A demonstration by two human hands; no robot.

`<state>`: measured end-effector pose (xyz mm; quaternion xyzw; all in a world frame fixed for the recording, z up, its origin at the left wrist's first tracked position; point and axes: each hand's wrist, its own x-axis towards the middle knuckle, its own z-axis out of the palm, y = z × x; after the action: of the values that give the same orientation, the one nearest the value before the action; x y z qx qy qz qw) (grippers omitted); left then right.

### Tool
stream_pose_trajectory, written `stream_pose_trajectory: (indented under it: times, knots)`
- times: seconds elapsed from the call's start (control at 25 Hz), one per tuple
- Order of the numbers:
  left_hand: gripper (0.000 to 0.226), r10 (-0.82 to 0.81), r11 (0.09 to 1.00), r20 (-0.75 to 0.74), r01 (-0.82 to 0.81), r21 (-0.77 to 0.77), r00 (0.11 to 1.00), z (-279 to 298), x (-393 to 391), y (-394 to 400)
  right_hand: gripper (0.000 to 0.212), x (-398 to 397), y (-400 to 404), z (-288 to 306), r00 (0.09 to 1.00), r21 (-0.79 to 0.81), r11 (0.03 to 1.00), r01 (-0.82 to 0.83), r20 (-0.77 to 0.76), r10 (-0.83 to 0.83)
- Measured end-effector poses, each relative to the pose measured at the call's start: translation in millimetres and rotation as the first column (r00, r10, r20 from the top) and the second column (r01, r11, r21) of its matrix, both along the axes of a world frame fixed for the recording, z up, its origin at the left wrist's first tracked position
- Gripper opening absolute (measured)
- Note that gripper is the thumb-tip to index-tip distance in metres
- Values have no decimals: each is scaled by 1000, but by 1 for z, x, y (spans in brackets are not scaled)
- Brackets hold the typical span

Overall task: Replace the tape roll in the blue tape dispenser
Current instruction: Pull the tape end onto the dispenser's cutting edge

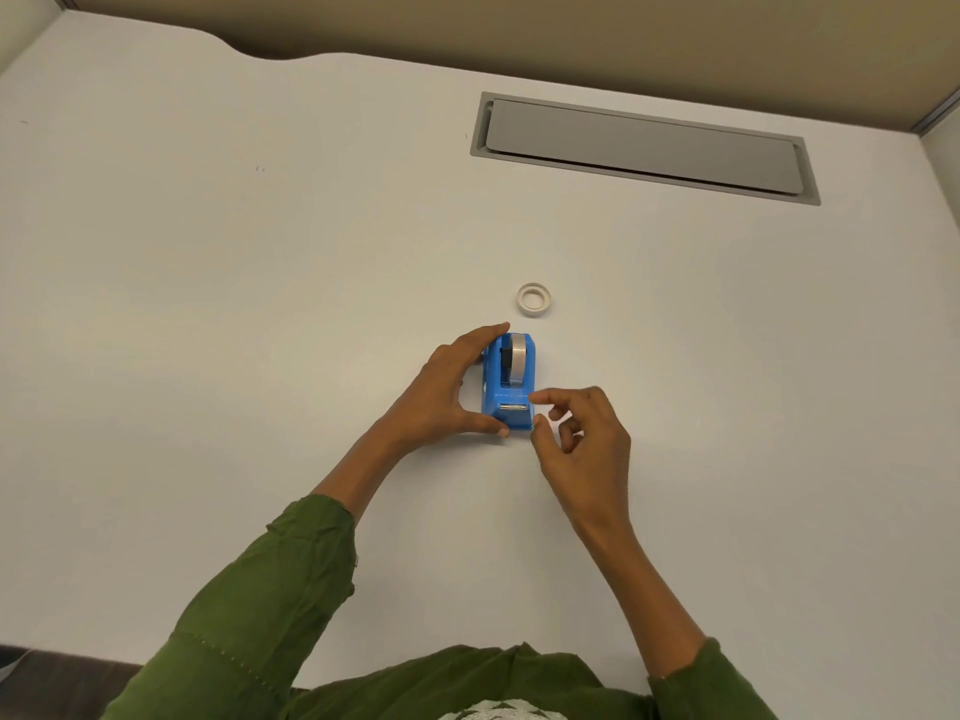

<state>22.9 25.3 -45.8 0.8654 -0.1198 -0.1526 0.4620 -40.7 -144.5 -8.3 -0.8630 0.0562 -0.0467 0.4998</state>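
- The blue tape dispenser stands on the white desk, close in front of the person.
- It is a small, bright blue box shape with a wider base.
- A tape roll sits in the slot at its top. The roll looks shiny and grey.
- Near the front end there is a small silver cutter.
- The left hand wraps around the dispenser's left side. The fingers reach over the far end, and the thumb presses near the front corner. This hand is clamped on the dispenser.
- The right hand is just beside the front right corner. Its thumb and first finger are close together, with their tips near the cutter end. I cannot tell if they pinch any tape.
- A second, white roll lies flat on the desk just behind the dispenser, not touching it.
- A long grey cover is set into the desk, far back.
- The person wears green sleeves.
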Motion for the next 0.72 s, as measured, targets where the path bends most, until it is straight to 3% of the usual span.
stream_pose_trajectory:
  times: [0.2,0.56,0.64,0.72]
  knots:
    - [102,8,1000,4,-8,-7,1000,3,-1,-2,28,9,7,2,988,-94,985,-147,-57,142]
    - [102,3,1000,-7,-3,-2,1000,4,-1,-2,9,-1,11,-1,999,70,997,32,-46,-29]
    - [103,-3,1000,-8,3,-4,1000,4,-1,-1,1,-4,10,-1,989,152,983,106,-119,-88]
    - [105,-11,1000,-5,11,5,1000,2,0,-1,15,-5,10,1,945,280,931,235,-288,-152]
